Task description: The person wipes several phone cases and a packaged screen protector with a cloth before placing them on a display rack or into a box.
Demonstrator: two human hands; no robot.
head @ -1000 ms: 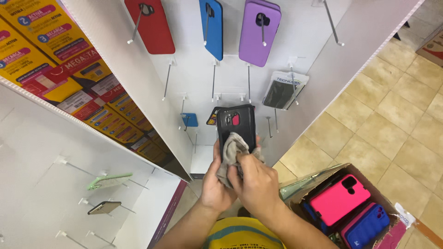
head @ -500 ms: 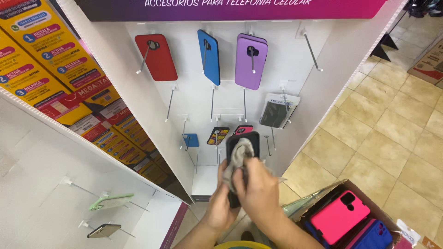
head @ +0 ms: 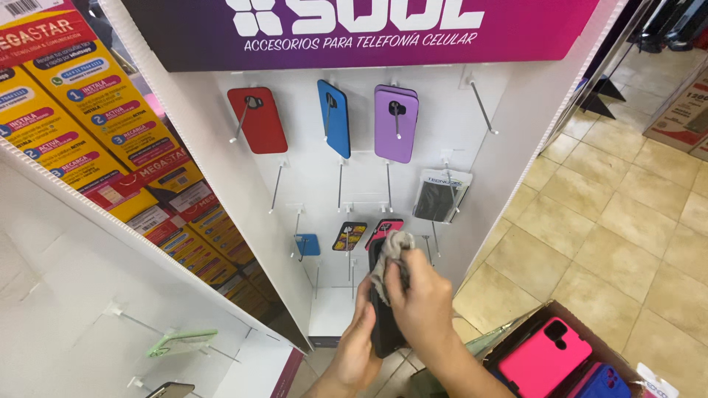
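Black case (head: pixel 383 324) stands upright, long side 12 to 6. Left hand (head: pixel 358 350) holds it at 7, fingers wrapped. Right hand (head: pixel 422 306) at 2 presses grey cloth (head: pixel 391 254) on top.

My right hand (head: pixel 420 306) and the grey cloth (head: pixel 391 258) hide most of the black case (head: pixel 383 335) — blue case (head: pixel 605 385) near right is cut off.

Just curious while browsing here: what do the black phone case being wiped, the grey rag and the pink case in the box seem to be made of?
Black phone case: probably hard plastic or rubber, dark with a slight sheen.
Grey rag: soft cloth, since it bunches and folds under the right hand.
Pink case: likely matte rubbery plastic, evenly coloured, no glare.
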